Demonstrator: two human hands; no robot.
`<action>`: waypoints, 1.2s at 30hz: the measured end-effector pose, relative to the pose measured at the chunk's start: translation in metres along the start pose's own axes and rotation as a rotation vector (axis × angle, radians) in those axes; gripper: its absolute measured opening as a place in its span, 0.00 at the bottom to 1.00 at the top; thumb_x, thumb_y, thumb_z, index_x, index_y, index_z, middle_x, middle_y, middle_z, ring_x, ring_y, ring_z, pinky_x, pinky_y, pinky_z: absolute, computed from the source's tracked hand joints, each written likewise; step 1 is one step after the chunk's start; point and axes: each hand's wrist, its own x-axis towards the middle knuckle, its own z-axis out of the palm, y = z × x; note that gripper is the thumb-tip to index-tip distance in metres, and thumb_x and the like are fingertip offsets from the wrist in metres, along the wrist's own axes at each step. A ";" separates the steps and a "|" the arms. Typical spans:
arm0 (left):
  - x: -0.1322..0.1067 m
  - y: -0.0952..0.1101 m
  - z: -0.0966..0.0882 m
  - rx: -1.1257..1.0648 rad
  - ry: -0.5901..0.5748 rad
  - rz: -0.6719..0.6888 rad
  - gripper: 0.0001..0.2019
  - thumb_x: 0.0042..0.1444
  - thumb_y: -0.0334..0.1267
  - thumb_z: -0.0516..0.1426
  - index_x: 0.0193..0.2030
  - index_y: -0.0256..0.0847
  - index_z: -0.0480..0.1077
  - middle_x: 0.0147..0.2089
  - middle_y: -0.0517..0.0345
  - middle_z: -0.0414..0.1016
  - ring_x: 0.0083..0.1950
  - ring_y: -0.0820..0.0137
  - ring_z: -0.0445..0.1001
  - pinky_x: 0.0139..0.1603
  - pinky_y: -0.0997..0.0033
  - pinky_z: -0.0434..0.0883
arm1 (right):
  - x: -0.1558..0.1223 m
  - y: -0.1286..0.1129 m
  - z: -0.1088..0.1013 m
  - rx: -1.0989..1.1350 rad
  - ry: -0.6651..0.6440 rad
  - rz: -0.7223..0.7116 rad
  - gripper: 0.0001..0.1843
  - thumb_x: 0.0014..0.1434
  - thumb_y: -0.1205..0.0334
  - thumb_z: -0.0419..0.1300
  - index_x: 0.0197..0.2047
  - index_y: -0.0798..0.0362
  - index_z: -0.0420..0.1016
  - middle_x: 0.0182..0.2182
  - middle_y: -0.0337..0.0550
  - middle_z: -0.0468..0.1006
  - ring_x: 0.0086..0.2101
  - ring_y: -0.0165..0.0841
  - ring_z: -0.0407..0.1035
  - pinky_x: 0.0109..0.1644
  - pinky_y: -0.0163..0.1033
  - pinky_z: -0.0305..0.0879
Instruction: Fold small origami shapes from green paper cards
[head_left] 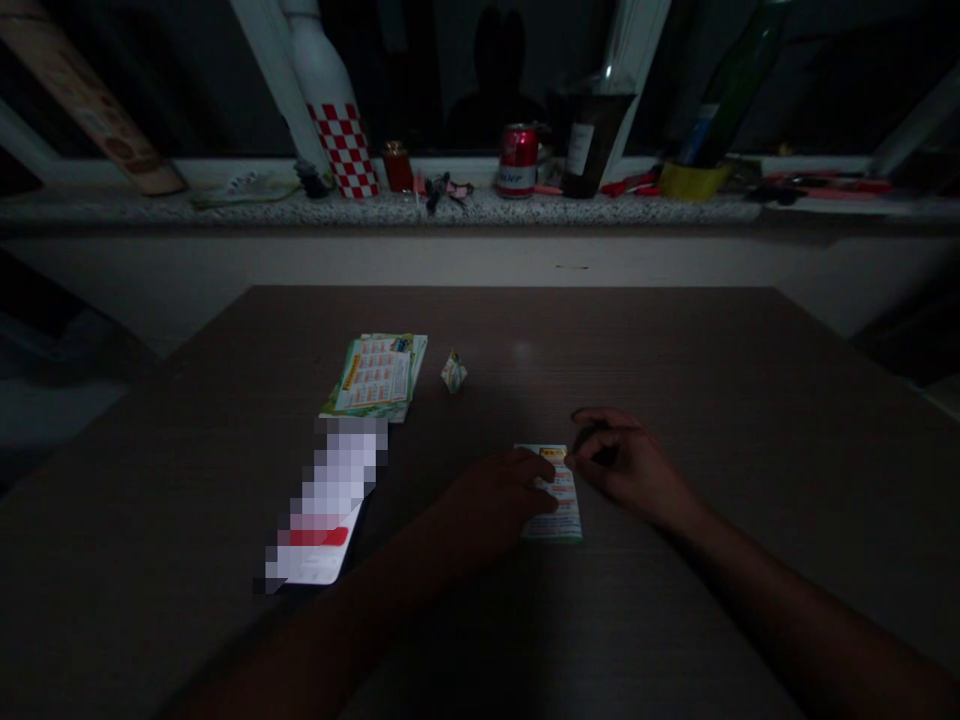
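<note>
A printed paper leaflet (568, 520), looking folded to a narrow strip, lies on the table in front of me. My left hand (499, 495) rests on its left part, fingers stretched flat over the print. At the leaflet's upper right corner, my right hand (626, 465) has thumb and fingertips pinched together on the edge. Farther back stands a small folded paper piece (454, 372) with similar print. To its left is a stack of printed leaflets (375, 375), green-edged and slightly fanned.
A lit phone (322, 560), its screen partly blurred out, lies left of my left forearm on the dark wooden table (645, 340). Behind, the granite windowsill (465, 210) carries a checkered bottle (345, 145), a red can (517, 160), a dark cup (587, 145) and a green bottle (731, 85).
</note>
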 end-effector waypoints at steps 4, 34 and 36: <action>0.002 0.001 -0.002 0.008 -0.025 -0.005 0.15 0.59 0.25 0.53 0.48 0.43 0.74 0.55 0.54 0.71 0.59 0.65 0.67 0.61 0.64 0.63 | 0.007 0.001 0.002 -0.033 0.049 0.053 0.07 0.50 0.61 0.64 0.22 0.49 0.78 0.45 0.46 0.76 0.47 0.44 0.70 0.53 0.56 0.60; 0.004 0.002 -0.001 0.021 0.004 -0.023 0.12 0.55 0.26 0.57 0.44 0.41 0.75 0.53 0.54 0.72 0.55 0.65 0.70 0.55 0.64 0.69 | -0.017 -0.007 -0.019 -0.168 -0.334 -0.021 0.45 0.30 0.51 0.74 0.54 0.45 0.67 0.67 0.49 0.51 0.65 0.55 0.43 0.65 0.64 0.37; 0.004 0.003 -0.002 0.028 0.002 -0.030 0.12 0.55 0.26 0.57 0.44 0.42 0.75 0.53 0.53 0.72 0.55 0.64 0.70 0.54 0.64 0.69 | -0.017 -0.007 -0.020 -0.176 -0.337 -0.035 0.46 0.30 0.51 0.73 0.56 0.46 0.66 0.67 0.50 0.50 0.65 0.54 0.43 0.65 0.64 0.38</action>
